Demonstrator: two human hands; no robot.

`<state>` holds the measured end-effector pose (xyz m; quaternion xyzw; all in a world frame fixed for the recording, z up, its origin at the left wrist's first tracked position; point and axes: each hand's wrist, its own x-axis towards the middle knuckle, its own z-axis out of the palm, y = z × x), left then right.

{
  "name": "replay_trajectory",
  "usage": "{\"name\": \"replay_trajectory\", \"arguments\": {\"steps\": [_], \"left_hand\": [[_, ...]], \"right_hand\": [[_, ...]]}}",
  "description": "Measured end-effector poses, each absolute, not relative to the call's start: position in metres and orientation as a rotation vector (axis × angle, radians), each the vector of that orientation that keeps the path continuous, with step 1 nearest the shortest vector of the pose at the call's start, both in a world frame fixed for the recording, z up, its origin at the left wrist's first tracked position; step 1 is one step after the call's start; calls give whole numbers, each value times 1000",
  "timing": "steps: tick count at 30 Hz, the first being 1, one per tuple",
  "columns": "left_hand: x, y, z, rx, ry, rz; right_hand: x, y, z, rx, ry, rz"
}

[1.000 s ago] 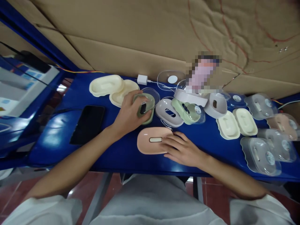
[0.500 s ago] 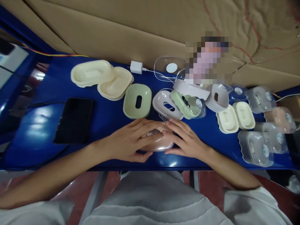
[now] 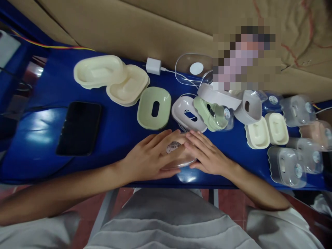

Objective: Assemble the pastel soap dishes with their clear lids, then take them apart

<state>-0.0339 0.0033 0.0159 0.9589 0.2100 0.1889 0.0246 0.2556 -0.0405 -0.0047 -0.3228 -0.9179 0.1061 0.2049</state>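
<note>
Clear-covered peach dish (image 3: 181, 160): lay on the blue table (image 3: 118, 126) near its front edge, lengthwise from left to right, directly between left hand (image 3: 146, 158) and right hand (image 3: 210, 152); was grasped at opposite ends by both, with fingers spread over the top and neither hand nearer.

A: Type of place?
B: Workshop, by appearance. Blue surface (image 3: 111, 143), brown sheeting (image 3: 129, 27) behind it, red tiled floor (image 3: 86, 207) below.
A: Basis for workshop over home?
B: Repeats: cream dishes (image 3: 97, 71), clear covers (image 3: 287, 174) with round stickers (image 3: 298, 170), several of each. Yellow-red wire (image 3: 53, 46) along back edge.
A: Factory or small shop?
B: Cannot tell from this view.
</note>
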Motion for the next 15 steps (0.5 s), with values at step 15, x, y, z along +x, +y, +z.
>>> {"name": "replay_trajectory", "arguments": {"steps": [15], "left_hand": [[-31,-11,20,2984,754,429]], "right_hand": [[260,-36,6,-852,-2598,99]]}}
